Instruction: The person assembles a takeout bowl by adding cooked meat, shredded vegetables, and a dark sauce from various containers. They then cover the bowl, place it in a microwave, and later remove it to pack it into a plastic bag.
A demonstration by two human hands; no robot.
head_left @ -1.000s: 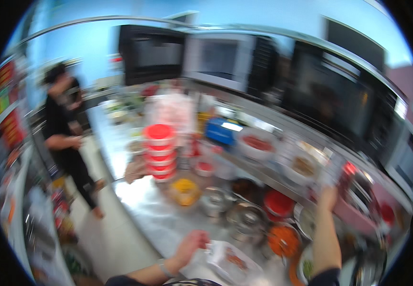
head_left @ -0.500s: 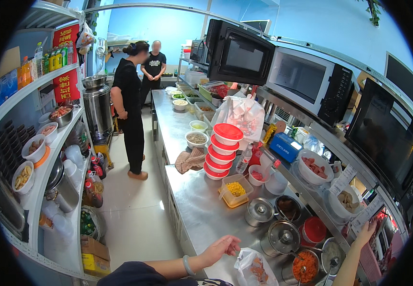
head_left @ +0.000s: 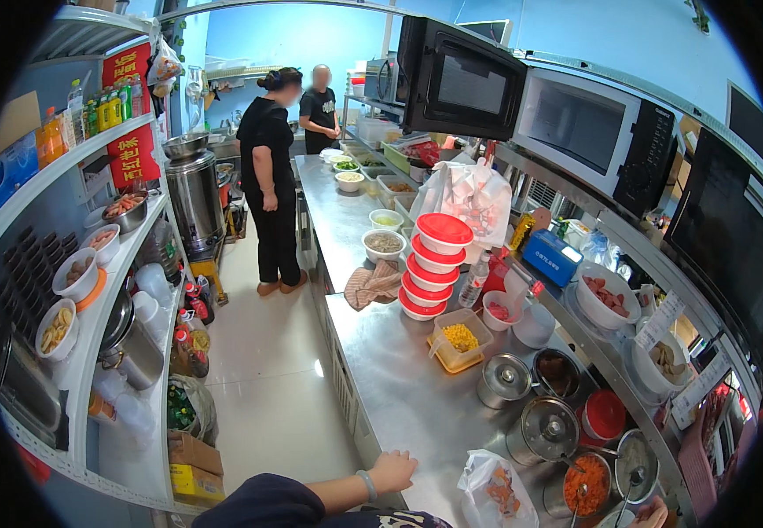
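My left hand [head_left: 393,473] rests on the steel counter [head_left: 373,370], fingers loosely laid on its surface and nothing held. To its right lies a white plastic bag [head_left: 491,493] with reddish-brown food inside. At the lower right edge, only part of my right hand [head_left: 651,513] shows, by the pots; whether it grips anything is hidden. Closest to it are a pot of chopped orange food [head_left: 586,486] with a spoon in it and a pot [head_left: 636,464] with a ladle. Behind them stand a glass-lidded pot [head_left: 543,429] and a red-lidded tub [head_left: 603,414].
Red-lidded tubs [head_left: 434,268] are stacked beside a box of corn [head_left: 461,337]. A microwave [head_left: 566,132] hangs open above the counter at the right. Shelves [head_left: 91,334] with bowls and bottles line the left. Two people in black, one a person [head_left: 269,176] in the aisle, stand farther back.
My right hand has come down from the paper slips on the right shelf to beside the pots. My left hand has lowered onto the counter. The person in the aisle has turned and shifted.
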